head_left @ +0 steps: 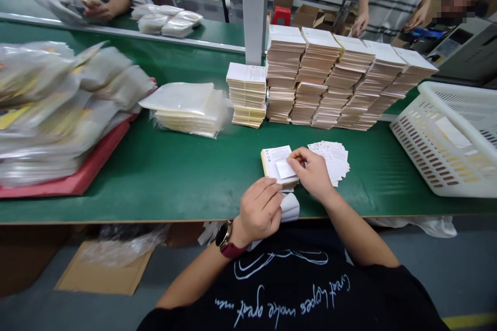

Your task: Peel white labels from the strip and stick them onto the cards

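A stack of printed cards lies near the front edge of the green table. My right hand pinches a small white label over the top card, thumb and forefinger on its right end. Just in front of the stack, my left hand is closed, its fingertips at the stack's near left side. A curled white strip shows beside the left hand; whether the fingers grip it is hidden. To the right of the stack, loose printed cards lie fanned out.
Tall card stacks and a banded stack stand behind. Clear plastic bags lie left of them, beside filled bags on a red tray. A white basket is at right. Two other people work across the table.
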Demonstrator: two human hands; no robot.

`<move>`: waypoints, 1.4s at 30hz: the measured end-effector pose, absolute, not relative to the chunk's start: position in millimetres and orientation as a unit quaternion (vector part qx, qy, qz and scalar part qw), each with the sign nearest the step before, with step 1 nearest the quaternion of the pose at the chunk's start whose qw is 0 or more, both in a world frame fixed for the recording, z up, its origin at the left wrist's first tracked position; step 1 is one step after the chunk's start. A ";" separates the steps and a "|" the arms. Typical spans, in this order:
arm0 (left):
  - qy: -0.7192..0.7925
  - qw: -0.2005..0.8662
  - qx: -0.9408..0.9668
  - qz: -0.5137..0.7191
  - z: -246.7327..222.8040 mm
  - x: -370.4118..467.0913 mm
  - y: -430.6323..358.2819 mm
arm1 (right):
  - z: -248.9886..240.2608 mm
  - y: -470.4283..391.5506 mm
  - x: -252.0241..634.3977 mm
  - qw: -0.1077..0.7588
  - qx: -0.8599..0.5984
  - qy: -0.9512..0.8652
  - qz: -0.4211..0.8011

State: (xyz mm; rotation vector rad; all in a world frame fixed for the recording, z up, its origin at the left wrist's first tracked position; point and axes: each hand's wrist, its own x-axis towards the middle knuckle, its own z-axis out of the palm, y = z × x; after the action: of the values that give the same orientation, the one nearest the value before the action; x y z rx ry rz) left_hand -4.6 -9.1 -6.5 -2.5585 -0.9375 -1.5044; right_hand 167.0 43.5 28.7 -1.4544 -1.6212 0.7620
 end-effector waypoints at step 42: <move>-0.304 -0.023 -0.790 -0.532 -4.6 -10.4 -8.7 | 23.1 8.5 244.6 0.303 -0.685 -0.660 -0.050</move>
State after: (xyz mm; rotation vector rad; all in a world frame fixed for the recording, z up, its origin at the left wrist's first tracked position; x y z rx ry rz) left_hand -10.4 -8.7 -4.6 -2.5194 -0.9687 -1.6962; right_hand 244.6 8.5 23.1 -1.8158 -1.7496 -0.1325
